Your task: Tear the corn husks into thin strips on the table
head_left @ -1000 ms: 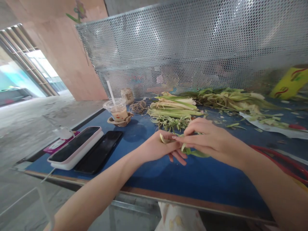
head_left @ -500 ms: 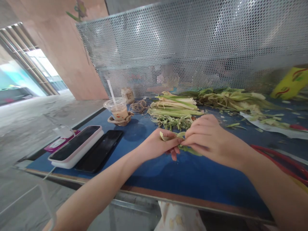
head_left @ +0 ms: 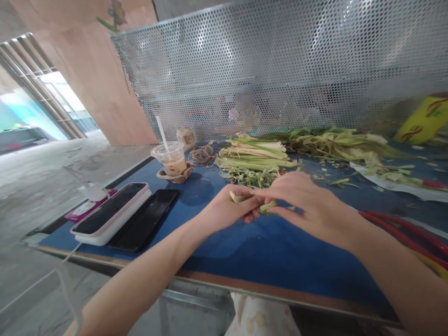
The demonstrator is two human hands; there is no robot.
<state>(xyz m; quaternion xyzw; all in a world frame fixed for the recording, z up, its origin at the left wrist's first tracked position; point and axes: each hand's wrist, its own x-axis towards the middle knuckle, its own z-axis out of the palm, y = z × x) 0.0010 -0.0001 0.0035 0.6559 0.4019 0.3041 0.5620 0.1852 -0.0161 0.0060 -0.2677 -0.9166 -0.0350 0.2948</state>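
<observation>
Over the middle of the blue table (head_left: 245,252), my left hand (head_left: 229,210) is closed round the pale end of a green stalk (head_left: 266,206). My right hand (head_left: 304,200) pinches the same stalk from the right, fingers curled on a green strip of its outer leaf. The two hands touch. Most of the stalk is hidden under my fingers. Just beyond my hands lies a small heap of green trimmings (head_left: 250,176). Behind that sits a neat pile of peeled stalks (head_left: 254,156).
A plastic cup with a straw (head_left: 170,159), a coil of twine (head_left: 202,154), two phones (head_left: 114,213) and a pink card stand at the left. Loose husks (head_left: 336,142) lie at the back right, a yellow bag (head_left: 423,121) beyond. A perforated metal screen (head_left: 280,70) closes the back. Red tubing (head_left: 402,231) runs at right.
Both hands have shifted a little away from me with the stalk. My right fingers have slid along it and now pinch lower, pulling at the outer leaf.
</observation>
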